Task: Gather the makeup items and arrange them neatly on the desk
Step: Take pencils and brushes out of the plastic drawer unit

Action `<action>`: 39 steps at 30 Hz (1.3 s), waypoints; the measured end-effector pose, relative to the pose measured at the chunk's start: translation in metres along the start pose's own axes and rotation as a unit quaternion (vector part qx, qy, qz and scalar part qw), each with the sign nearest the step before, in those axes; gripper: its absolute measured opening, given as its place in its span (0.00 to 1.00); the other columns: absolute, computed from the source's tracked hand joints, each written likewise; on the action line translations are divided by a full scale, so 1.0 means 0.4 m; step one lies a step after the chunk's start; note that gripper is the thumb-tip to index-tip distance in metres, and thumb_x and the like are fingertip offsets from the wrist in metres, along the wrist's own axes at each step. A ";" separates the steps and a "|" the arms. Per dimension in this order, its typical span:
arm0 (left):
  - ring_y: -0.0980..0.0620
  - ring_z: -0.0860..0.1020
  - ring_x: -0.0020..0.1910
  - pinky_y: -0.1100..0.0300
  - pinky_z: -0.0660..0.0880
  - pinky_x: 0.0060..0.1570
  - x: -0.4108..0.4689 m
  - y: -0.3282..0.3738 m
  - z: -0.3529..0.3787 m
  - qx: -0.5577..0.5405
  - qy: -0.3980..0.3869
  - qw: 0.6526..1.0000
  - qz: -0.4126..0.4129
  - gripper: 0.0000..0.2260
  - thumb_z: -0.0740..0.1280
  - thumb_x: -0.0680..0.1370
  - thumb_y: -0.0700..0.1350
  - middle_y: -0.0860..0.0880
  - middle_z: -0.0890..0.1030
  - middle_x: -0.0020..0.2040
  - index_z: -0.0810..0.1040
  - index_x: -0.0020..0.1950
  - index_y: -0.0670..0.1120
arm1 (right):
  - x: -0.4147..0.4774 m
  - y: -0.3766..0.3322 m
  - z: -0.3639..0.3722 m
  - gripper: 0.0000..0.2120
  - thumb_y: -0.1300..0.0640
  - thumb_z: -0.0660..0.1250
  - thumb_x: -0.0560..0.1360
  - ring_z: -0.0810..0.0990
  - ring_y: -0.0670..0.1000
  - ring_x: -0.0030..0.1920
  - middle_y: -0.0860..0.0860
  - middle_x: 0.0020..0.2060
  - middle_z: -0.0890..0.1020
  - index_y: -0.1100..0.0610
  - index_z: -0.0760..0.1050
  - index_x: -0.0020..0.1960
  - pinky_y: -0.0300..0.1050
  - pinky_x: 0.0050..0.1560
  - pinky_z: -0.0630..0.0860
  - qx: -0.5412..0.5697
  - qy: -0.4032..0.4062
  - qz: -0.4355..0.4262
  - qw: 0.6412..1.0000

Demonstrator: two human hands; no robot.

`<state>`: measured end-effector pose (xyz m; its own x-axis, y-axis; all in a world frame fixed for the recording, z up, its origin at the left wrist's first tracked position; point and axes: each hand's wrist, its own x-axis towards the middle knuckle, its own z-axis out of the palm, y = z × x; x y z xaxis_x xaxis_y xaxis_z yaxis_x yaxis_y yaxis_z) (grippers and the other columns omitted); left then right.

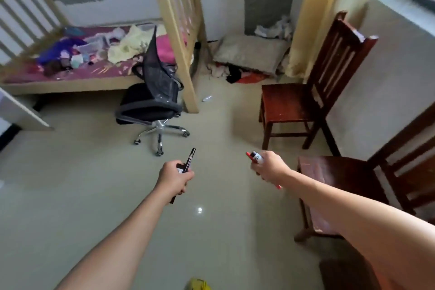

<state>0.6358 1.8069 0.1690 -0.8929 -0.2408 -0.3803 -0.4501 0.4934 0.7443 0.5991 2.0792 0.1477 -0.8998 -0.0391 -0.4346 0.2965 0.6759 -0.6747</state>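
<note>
Nearer the camera than the office chair (150,101), the left hand (175,178) grips a black makeup pencil (189,160); the right hand (270,167) is closed around a small white tube (256,157) and red pencil (278,186)

Black office chair (153,99), reddish-brown wooden chairs (306,92), magenta flowered bedsheet (94,70), pale beige floor (94,183).

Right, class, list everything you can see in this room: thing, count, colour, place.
Bed: one, pale wood, far left, strewn with clutter.
Office chair: one, black, beside the bed.
Wooden chairs: two, dark brown, right.
Cushion: one, beige, by the far wall.
Small tube: one, whitish, on the floor.
Black pencil: one, in the left hand.
Red pencil and white tube: in the right hand.
</note>
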 end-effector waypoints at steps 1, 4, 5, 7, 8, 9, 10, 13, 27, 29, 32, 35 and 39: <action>0.50 0.67 0.20 0.64 0.65 0.24 0.009 -0.039 -0.056 -0.021 0.012 1.000 -0.018 0.06 0.69 0.73 0.36 0.46 0.73 0.27 0.74 0.38 0.43 | 0.019 -0.060 0.039 0.08 0.60 0.63 0.73 0.71 0.49 0.24 0.49 0.27 0.76 0.56 0.69 0.34 0.36 0.25 0.66 0.009 -0.016 -0.004 1.000; 0.51 0.68 0.20 0.65 0.65 0.23 0.030 -0.178 -0.279 -0.082 0.048 0.993 -0.064 0.08 0.68 0.75 0.36 0.45 0.73 0.28 0.73 0.38 0.43 | 0.083 -0.277 0.215 0.07 0.63 0.65 0.73 0.70 0.49 0.24 0.52 0.30 0.76 0.57 0.70 0.36 0.37 0.24 0.65 0.067 -0.074 -0.028 0.995; 0.52 0.68 0.20 0.65 0.64 0.22 0.033 -0.217 -0.346 -0.098 0.057 0.991 -0.074 0.08 0.68 0.75 0.36 0.45 0.72 0.28 0.72 0.38 0.43 | 0.096 -0.342 0.269 0.07 0.63 0.65 0.73 0.69 0.50 0.24 0.53 0.30 0.75 0.58 0.71 0.37 0.38 0.24 0.66 0.086 -0.091 -0.031 0.992; 0.51 0.69 0.21 0.64 0.65 0.23 0.033 -0.302 -0.491 -0.133 0.088 0.982 -0.098 0.08 0.67 0.76 0.37 0.45 0.73 0.29 0.72 0.38 0.43 | 0.117 -0.485 0.388 0.06 0.65 0.66 0.74 0.69 0.50 0.24 0.55 0.30 0.75 0.61 0.71 0.40 0.38 0.24 0.67 0.109 -0.130 -0.031 0.985; 0.51 0.70 0.22 0.64 0.66 0.23 0.031 -0.333 -0.546 -0.152 0.098 0.977 -0.109 0.08 0.67 0.77 0.37 0.45 0.74 0.29 0.72 0.39 0.43 | 0.122 -0.541 0.434 0.05 0.65 0.66 0.74 0.69 0.50 0.24 0.55 0.30 0.74 0.62 0.71 0.41 0.39 0.25 0.67 0.124 -0.146 -0.031 0.981; 0.51 0.70 0.22 0.63 0.67 0.24 0.029 -0.371 -0.612 -0.172 0.114 0.971 -0.122 0.07 0.66 0.77 0.37 0.46 0.74 0.29 0.73 0.39 0.43 | 0.130 -0.607 0.493 0.05 0.65 0.66 0.75 0.69 0.50 0.24 0.55 0.30 0.74 0.62 0.71 0.41 0.40 0.25 0.67 0.137 -0.170 -0.032 0.975; 0.51 0.71 0.23 0.63 0.67 0.24 0.028 -0.399 -0.661 -0.192 0.126 0.964 -0.132 0.06 0.66 0.77 0.38 0.46 0.75 0.29 0.73 0.40 0.43 | 0.136 -0.658 0.537 0.06 0.65 0.66 0.75 0.70 0.50 0.25 0.56 0.31 0.74 0.62 0.71 0.41 0.41 0.26 0.67 0.153 -0.190 -0.029 0.969; 0.51 0.72 0.23 0.62 0.69 0.25 0.038 -0.493 -0.802 -0.269 0.167 0.934 -0.166 0.05 0.67 0.77 0.39 0.46 0.75 0.29 0.73 0.42 0.43 | 0.162 -0.811 0.686 0.06 0.65 0.67 0.76 0.72 0.51 0.27 0.55 0.31 0.75 0.61 0.71 0.42 0.43 0.27 0.70 0.207 -0.254 0.003 0.945; 0.48 0.75 0.27 0.60 0.72 0.27 0.400 -0.818 -1.369 -0.502 0.238 0.800 -0.227 0.03 0.67 0.78 0.39 0.45 0.76 0.34 0.74 0.50 0.42 | 0.520 -1.456 1.328 0.04 0.58 0.65 0.79 0.76 0.52 0.31 0.54 0.33 0.76 0.59 0.73 0.49 0.43 0.32 0.73 0.271 -0.463 0.106 0.837; 0.48 0.76 0.29 0.60 0.73 0.28 0.457 -0.838 -1.477 -0.513 0.247 0.790 -0.226 0.04 0.68 0.78 0.39 0.45 0.76 0.35 0.75 0.51 0.42 | 0.568 -1.580 1.402 0.06 0.56 0.64 0.79 0.76 0.53 0.31 0.54 0.33 0.77 0.59 0.74 0.50 0.44 0.33 0.72 0.261 -0.478 0.096 0.833; 0.47 0.77 0.31 0.60 0.73 0.29 0.542 -0.888 -1.654 -0.536 0.280 0.768 -0.212 0.05 0.66 0.78 0.38 0.44 0.77 0.36 0.76 0.53 0.41 | 0.633 -1.791 1.530 0.06 0.56 0.63 0.79 0.76 0.53 0.31 0.54 0.33 0.76 0.59 0.73 0.50 0.45 0.33 0.72 0.230 -0.500 0.074 0.831; 0.47 0.77 0.31 0.59 0.72 0.31 0.595 -0.952 -1.796 -0.551 0.296 0.755 -0.199 0.05 0.65 0.79 0.38 0.45 0.76 0.36 0.76 0.54 0.42 | 0.666 -1.966 1.662 0.05 0.58 0.62 0.80 0.75 0.52 0.31 0.54 0.33 0.76 0.59 0.73 0.50 0.45 0.33 0.71 0.194 -0.536 0.055 0.820; 0.48 0.76 0.31 0.58 0.72 0.31 0.680 -1.075 -1.959 -0.560 0.310 0.740 -0.207 0.05 0.64 0.79 0.37 0.45 0.76 0.36 0.76 0.54 0.42 | 0.722 -2.141 1.843 0.04 0.59 0.61 0.80 0.75 0.52 0.31 0.54 0.33 0.75 0.59 0.73 0.48 0.45 0.34 0.71 0.175 -0.558 0.053 0.809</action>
<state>0.5800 0.8742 0.1756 -0.3523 -0.6864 -0.6362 -0.0996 -0.6484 0.7548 0.3212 0.9466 0.1600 -0.0706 -0.7671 -0.6376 0.6013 0.4773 -0.6408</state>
